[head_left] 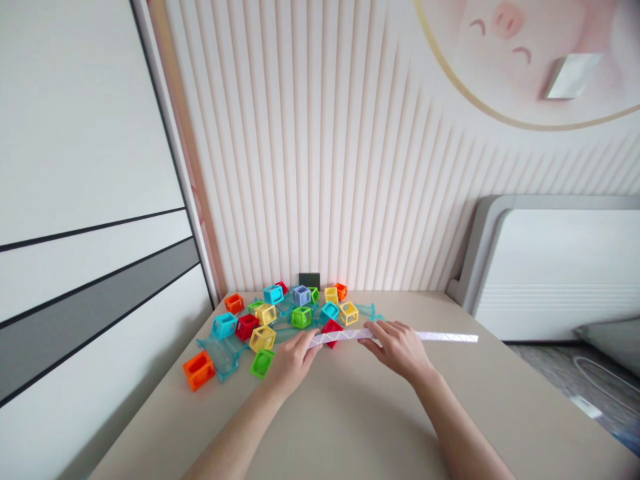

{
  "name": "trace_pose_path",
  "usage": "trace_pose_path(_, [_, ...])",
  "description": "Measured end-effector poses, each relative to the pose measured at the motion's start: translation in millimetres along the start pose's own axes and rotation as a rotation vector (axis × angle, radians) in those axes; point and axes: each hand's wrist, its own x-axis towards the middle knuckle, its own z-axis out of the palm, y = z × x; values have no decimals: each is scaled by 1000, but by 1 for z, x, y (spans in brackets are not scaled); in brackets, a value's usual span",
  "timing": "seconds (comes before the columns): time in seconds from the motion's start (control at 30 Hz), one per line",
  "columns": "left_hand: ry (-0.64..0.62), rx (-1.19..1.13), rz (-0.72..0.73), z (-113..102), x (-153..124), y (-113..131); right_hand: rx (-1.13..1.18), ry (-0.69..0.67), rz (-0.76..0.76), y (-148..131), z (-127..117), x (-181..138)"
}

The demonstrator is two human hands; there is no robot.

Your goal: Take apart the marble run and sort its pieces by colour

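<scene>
A long pale lilac snake puzzle (445, 337), marked by zigzag lines into triangular segments, stretches nearly straight across the head view. My left hand (295, 360) is closed on its left end. Further along, my right hand (400, 348) grips it near the middle, and the right part sticks out past my fingers. Behind the puzzle, close to my left hand, lies a red hollow cube (331, 328). A green hollow cube (263, 363) is on the table just left of my left hand.
Several coloured hollow cubes, such as an orange one (199, 371), and translucent teal pieces (223, 357) lie scattered over the back left of the beige table (360, 420). A ribbed wall (320, 147) stands behind; a white cabinet (90, 167) is at left, a headboard (555, 267) at right.
</scene>
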Motion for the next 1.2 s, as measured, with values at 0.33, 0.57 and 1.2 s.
trace_pose_path(0.33, [85,-235,26,-6,1,12,179,-55,28,-5,5,-1])
trace_pose_path(0.57, [126,-231,-169,6,1,18,153,41,150,-26,8,8])
trace_pose_path(1.2, [-248,-1432,-689,8,9,49,-113,127,140,-50,14,7])
